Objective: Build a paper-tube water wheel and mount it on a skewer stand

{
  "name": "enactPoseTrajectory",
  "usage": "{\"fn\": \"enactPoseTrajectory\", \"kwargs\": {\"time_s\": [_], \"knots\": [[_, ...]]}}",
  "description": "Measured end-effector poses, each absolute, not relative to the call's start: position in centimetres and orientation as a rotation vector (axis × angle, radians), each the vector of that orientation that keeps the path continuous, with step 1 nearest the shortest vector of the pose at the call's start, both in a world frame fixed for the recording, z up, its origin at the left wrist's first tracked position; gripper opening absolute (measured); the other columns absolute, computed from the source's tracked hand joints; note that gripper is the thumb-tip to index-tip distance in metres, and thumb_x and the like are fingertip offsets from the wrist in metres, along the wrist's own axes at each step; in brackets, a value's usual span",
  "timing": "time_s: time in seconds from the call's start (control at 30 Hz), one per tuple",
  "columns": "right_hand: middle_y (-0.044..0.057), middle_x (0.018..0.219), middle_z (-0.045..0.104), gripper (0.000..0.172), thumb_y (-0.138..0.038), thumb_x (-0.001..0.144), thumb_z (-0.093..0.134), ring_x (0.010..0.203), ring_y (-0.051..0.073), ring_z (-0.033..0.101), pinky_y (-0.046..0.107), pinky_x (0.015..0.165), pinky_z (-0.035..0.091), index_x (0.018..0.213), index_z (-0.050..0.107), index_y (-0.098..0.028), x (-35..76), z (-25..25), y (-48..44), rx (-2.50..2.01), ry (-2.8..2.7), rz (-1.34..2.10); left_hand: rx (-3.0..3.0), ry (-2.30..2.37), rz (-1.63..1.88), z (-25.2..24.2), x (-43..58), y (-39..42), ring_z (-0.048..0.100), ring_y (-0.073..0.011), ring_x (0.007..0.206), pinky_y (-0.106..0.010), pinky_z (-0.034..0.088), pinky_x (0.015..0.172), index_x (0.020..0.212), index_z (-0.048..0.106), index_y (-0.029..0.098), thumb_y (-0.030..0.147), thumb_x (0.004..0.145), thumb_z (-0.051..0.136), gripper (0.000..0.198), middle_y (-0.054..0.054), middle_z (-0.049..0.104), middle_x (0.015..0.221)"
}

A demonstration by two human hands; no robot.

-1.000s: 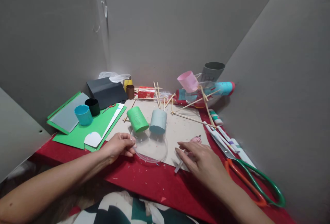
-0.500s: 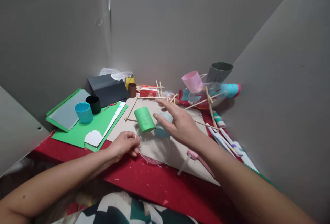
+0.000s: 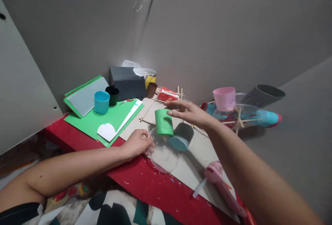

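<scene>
Head view, read from the left: a blue cup [image 3: 101, 101] and a black cup [image 3: 113, 94] stand on the green paper [image 3: 114, 116], well apart from the work.

My left hand [image 3: 137, 143] comes next. Its fingers [image 3: 149, 145] pinch the left rim of the clear dish [image 3: 166, 157], which lies flat where the red cloth of the tabletop [image 3: 145, 183] meets the pale board.

The green cup [image 3: 164, 122] stands tilted at the dish's far edge, touching or just over the rim. Just beside it on the right, a grey-blue cup [image 3: 181, 137] lies on its side with its mouth towards me.

My right hand [image 3: 189, 112] hovers over the green cup, palm down. The fingers are stretched out and slightly spread, closed on nothing. The thumb tip sits at the cup's top edge (I cannot tell whether it touches).

As I judge it, the step in hand is a reach for the green cup while the dish is pinned in place. Taking that cup would call for lowering the hand and closing the fingers round its wall gently, since it looks like thin paper and already leans. The grip on the dish rim should stay firm so nothing slides.

Further right, a pink tool [image 3: 220, 180] lies near my forearm, and a pink cup [image 3: 224, 99] sits among thin sticks.
</scene>
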State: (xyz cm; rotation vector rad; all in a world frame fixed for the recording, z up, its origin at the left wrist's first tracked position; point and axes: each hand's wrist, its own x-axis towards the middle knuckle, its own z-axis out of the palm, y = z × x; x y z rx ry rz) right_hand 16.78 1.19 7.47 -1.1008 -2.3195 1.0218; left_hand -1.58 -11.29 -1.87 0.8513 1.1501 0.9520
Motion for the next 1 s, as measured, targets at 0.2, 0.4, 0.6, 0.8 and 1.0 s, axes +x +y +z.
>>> {"fn": "enactPoseTrajectory", "kwargs": {"time_s": [0.2, 0.4, 0.6, 0.8, 1.0], "knots": [[0.007, 0.096, 0.074, 0.048, -0.059, 0.071, 0.075, 0.09, 0.025, 0.067, 0.042, 0.085, 0.054, 0.095, 0.074, -0.018, 16.9, 6.8, 1.3, -1.142, -2.296, 1.162, 0.772, 1.125, 0.992, -2.4, -1.8, -10.5, 0.064, -0.0113, 0.053, -0.02, 0.049, 0.05, 0.078, 0.048, 0.017, 0.013, 0.087, 0.055, 0.013, -0.002, 0.068, 0.07], [0.009, 0.116, 0.07, 0.052, -0.066, 0.079, 0.066, 0.106, 0.022, 0.064, 0.037, 0.092, 0.05, 0.105, 0.071, -0.022, 18.8, 5.8, 3.7, -1.211, -2.058, 1.169, 0.759, 1.101, 1.014, -2.5, -2.0, -10.2, 0.066, -0.0121, 0.063, -0.021, 0.051, 0.055, 0.084, 0.047, 0.018, 0.005, 0.086, 0.048, 0.013, -0.003, 0.066, 0.077], [0.012, 0.097, 0.075, 0.057, -0.064, 0.069, 0.076, 0.083, 0.022, 0.069, 0.033, 0.074, 0.056, 0.099, 0.075, -0.016, 20.9, 5.0, 5.4, -1.279, -2.116, 1.537, 0.86, 1.02, 1.029, -2.1, -2.3, -10.7, 0.068, -0.012, 0.065, -0.018, 0.051, 0.052, 0.088, 0.049, 0.018, 0.02, 0.09, 0.054, 0.006, -0.002, 0.065, 0.082], [0.008, 0.079, 0.074, 0.05, -0.058, 0.06, 0.083, 0.077, 0.025, 0.07, 0.039, 0.08, 0.056, 0.082, 0.076, -0.014, 20.2, 4.6, 3.8, -1.187, -2.241, 1.899, 0.927, 0.99, 0.997, -1.9, -2.3, -10.5, 0.066, -0.0111, 0.059, -0.017, 0.049, 0.047, 0.085, 0.052, 0.017, 0.039, 0.087, 0.062, 0.024, -0.003, 0.065, 0.08], [0.008, 0.079, 0.074, 0.047, -0.064, 0.053, 0.082, 0.077, 0.027, 0.069, 0.041, 0.078, 0.056, 0.071, 0.074, -0.021, 19.0, 4.3, 2.2, -1.175, -2.297, 1.98, 0.916, 0.994, 1.003, -1.8, -2.2, -10.3, 0.065, -0.0109, 0.06, -0.018, 0.049, 0.05, 0.083, 0.053, 0.018, 0.038, 0.087, 0.063, 0.023, -0.003, 0.066, 0.079]]}}
